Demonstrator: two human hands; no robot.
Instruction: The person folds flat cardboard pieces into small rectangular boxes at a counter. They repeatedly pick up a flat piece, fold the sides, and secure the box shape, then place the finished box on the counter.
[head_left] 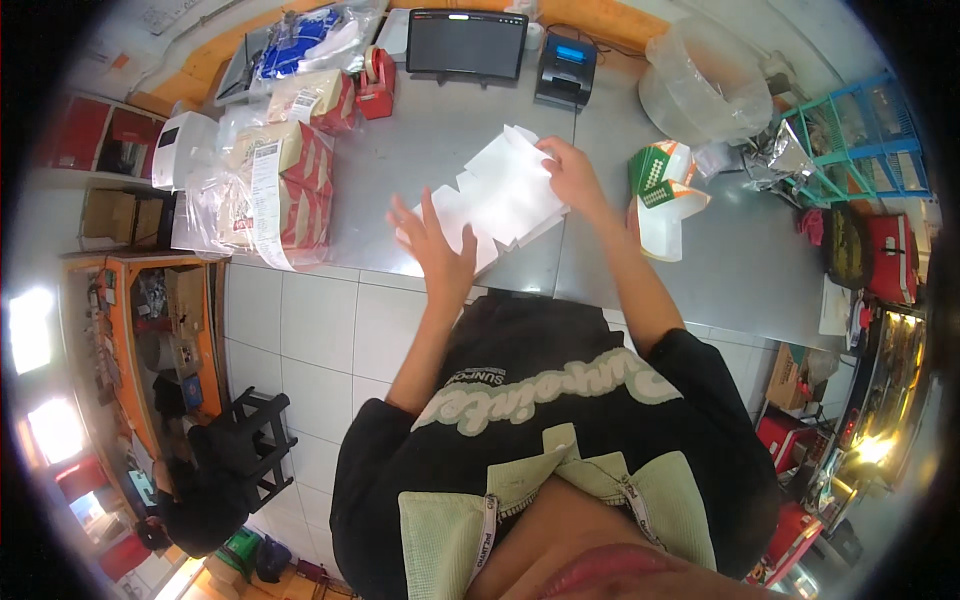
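A flat white cardboard box blank (pixel 510 190) with cut flaps and tabs lies slantwise on the grey metal table (pixel 420 110), its lower left part near the front edge. My right hand (pixel 575 178) grips the blank's upper right edge with curled fingers. Over the lower left end, my left hand (pixel 438 245) has its fingers spread and holds nothing; whether its thumb touches the card I cannot tell. To the right of my right hand stand folded paper food boxes (pixel 660 190), green and orange outside and white inside.
Plastic-wrapped red and brown paper packages (pixel 290 190) stand at the left. Along the back are a red tape dispenser (pixel 375 85), a dark screen (pixel 467 45) and a black printer (pixel 567 70). A clear plastic tub (pixel 705 85) and teal baskets (pixel 850 130) occupy the right. Another person (pixel 195 500) is at lower left.
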